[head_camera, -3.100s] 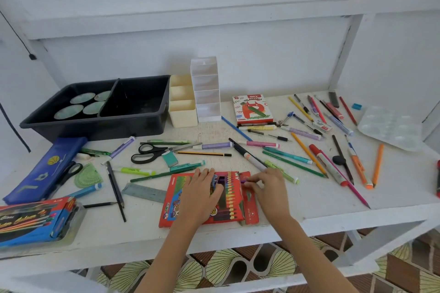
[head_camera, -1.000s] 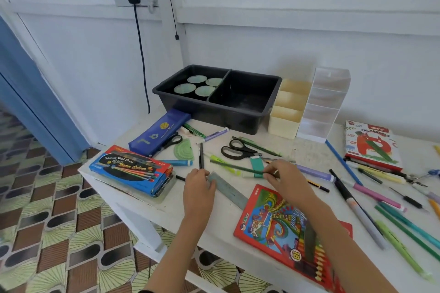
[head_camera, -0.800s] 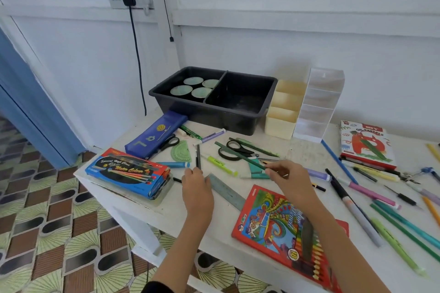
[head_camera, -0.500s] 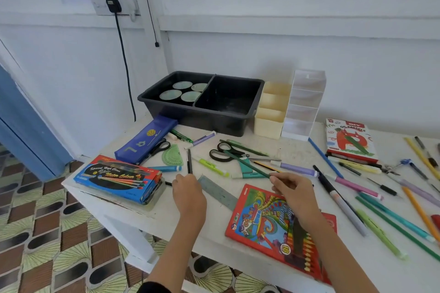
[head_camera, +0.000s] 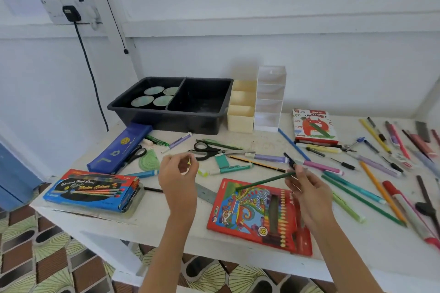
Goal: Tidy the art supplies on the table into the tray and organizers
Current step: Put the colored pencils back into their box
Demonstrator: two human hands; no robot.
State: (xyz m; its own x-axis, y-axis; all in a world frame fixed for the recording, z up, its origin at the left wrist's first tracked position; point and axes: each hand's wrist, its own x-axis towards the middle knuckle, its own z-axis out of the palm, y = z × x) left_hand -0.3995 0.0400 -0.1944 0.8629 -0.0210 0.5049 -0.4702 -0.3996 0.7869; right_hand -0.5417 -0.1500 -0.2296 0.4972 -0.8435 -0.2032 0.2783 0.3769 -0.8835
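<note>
Head view: my left grip hovers, fingers curled; whether it pinches anything I cannot tell. My right grip pinches a green pencil by one end, its free end pointing left above the red box. Best carry it level to the organizers, beyond and between both grips, then stand it upright.

Bright even daylight, soft shadows, wide-angle edge distortion
</note>
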